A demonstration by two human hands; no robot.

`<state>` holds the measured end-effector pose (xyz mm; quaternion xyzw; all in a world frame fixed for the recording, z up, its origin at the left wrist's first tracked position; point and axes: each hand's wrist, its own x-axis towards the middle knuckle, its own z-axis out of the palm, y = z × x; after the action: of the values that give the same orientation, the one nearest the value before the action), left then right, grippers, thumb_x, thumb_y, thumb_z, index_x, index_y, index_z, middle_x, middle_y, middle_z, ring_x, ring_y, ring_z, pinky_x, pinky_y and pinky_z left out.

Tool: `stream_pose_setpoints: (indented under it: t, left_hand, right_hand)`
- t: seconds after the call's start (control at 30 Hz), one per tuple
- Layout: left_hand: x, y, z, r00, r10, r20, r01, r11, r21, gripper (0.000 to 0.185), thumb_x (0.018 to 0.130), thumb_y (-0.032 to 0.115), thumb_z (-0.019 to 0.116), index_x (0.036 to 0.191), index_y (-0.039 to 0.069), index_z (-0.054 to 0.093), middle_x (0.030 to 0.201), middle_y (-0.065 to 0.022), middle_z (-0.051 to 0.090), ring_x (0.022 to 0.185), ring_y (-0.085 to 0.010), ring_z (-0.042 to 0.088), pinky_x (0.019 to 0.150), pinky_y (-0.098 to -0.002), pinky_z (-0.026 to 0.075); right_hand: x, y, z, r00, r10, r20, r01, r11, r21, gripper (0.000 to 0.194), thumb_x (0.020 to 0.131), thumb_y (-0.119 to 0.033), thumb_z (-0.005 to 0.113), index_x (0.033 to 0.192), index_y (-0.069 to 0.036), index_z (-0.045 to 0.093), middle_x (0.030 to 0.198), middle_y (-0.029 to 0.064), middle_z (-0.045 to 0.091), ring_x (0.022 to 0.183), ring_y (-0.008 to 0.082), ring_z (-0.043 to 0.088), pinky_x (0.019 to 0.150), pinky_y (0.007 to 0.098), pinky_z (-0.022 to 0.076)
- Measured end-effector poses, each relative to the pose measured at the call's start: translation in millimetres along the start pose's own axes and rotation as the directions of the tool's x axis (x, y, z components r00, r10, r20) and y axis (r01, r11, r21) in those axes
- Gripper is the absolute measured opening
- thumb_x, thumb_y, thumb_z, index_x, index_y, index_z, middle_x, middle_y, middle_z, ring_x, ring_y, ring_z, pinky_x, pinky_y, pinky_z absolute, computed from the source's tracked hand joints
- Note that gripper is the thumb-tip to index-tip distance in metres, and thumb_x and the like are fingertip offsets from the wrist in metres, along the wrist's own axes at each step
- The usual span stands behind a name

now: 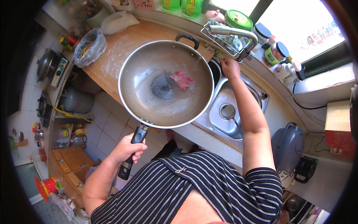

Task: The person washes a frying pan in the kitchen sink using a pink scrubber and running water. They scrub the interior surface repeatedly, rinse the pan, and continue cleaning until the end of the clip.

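Note:
My left hand (130, 149) is closed around the black handle (139, 136) of a large wok (139, 98). The wok is held level over the counter edge and the left side of the sink. Inside it a crumpled pink-red cloth or scrubber (182, 79) lies right of the dark, wet-looking centre. My right hand (230, 67) reaches past the wok to the back of the sink, beside the base of the metal faucet (235, 30). Its fingertips are partly hidden, and whether they grip anything does not show. A ladle (228, 112) rests in the steel sink basin (218, 123).
A wire rack (207, 30) with a cloth hangs behind the faucet. Jars (276, 53) and bottles line the windowsill. On the wooden board (112, 47) stands a plastic-bagged bowl (89, 48). A rice cooker (288, 145) sits right of the sink; a gas cylinder (77, 98) stands at left.

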<state>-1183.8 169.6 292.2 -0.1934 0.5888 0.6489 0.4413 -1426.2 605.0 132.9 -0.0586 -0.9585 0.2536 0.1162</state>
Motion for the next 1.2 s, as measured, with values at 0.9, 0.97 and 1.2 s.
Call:
stream_pose_setpoints:
  t: [0.9,0.97,1.2]
  left_hand:
    - [-36.6,-67.6,65.0,0.978,-0.192,0.082,0.162,0.946,0.281,0.021,0.082,0.004,0.068,0.092,0.004,0.050,0.060,-0.0024,0.053,0.044,-0.0094,0.049,0.041,-0.0245,0.042]
    - [-24.4,-70.3,68.3,0.970,-0.211,0.118,0.166,0.935,0.313,0.021,0.082,0.004,0.069,0.092,0.004,0.050,0.060,-0.0025,0.053,0.044,-0.0096,0.050,0.041,-0.0247,0.041]
    - [46.3,-60.5,101.7,0.926,-0.216,0.310,0.053,0.887,0.460,0.018,0.081,0.007,0.067,0.088,0.004,0.051,0.058,-0.0019,0.053,0.043,-0.0094,0.050,0.041,-0.0247,0.043]
  right_hand:
    - [-157.2,56.2,-86.6,0.924,0.208,0.320,-0.356,0.163,0.920,0.037,0.086,-0.014,0.065,0.120,0.002,0.063,0.106,0.0099,0.069,0.096,0.0184,0.064,0.093,0.0314,0.0456]
    - [-173.4,57.7,-115.3,0.911,0.314,0.267,-0.335,0.187,0.924,0.036,0.087,-0.015,0.064,0.119,0.001,0.064,0.106,0.0087,0.069,0.096,0.0181,0.064,0.093,0.0310,0.0455]
    - [-195.0,139.0,-159.1,0.870,0.485,0.085,-0.239,0.266,0.934,0.032,0.086,-0.013,0.065,0.114,0.002,0.065,0.098,0.0079,0.068,0.088,0.0160,0.063,0.085,0.0273,0.0482]
